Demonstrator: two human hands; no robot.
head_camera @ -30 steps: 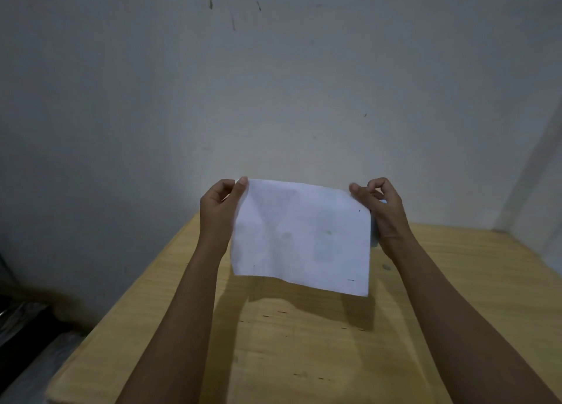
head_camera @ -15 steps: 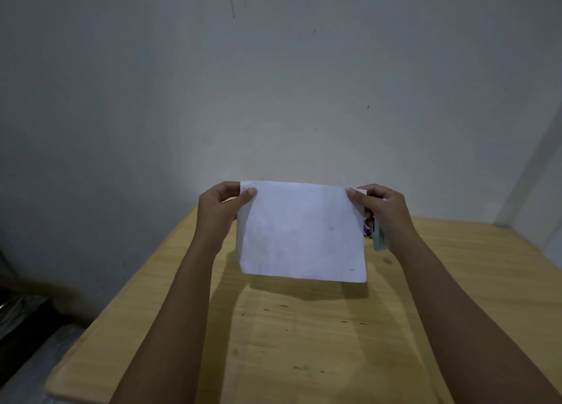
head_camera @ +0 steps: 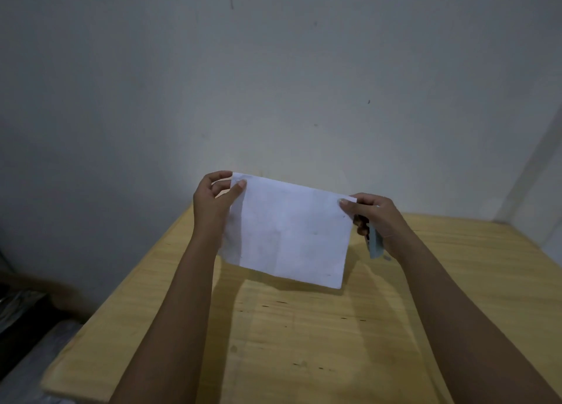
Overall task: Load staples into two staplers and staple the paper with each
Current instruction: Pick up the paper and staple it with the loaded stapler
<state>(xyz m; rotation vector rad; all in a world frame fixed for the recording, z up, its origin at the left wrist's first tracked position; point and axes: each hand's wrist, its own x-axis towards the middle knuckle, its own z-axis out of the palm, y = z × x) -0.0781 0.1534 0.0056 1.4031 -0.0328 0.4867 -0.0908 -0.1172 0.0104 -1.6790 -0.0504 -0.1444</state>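
Holds the paper [head_camera: 289, 236] up in the air above the table [head_camera: 304, 343], clear of the wood, using both hands.

Pinches the upper left corner with the left hand [head_camera: 213, 203]. Thumb flat on the near face, remaining fingers curled together behind the sheet.

Pinches the upper right corner with the right hand [head_camera: 380, 221]. Thumb tip on the near face, index finger behind the top edge. Clamps a narrow pale grey-blue object [head_camera: 374, 245] against the palm with the lower curled fingers of the same hand, just beside the right edge of the sheet. Cannot tell what kind of object, being mostly hidden by the fingers.

Presents the sheet roughly upright, near face toward the camera, top edge sloping down from left to right. Shows faint fold lines and a few small marks on that face. Casts a soft shadow on the wood under the lower edge.

Extends both bare forearms in from the bottom of the view.

Table of pale wood with small dark specks in the grain, set against a plain grey wall [head_camera: 273, 84]. Dark clutter [head_camera: 18, 318] at lower left beside the table edge, too dim to identify.
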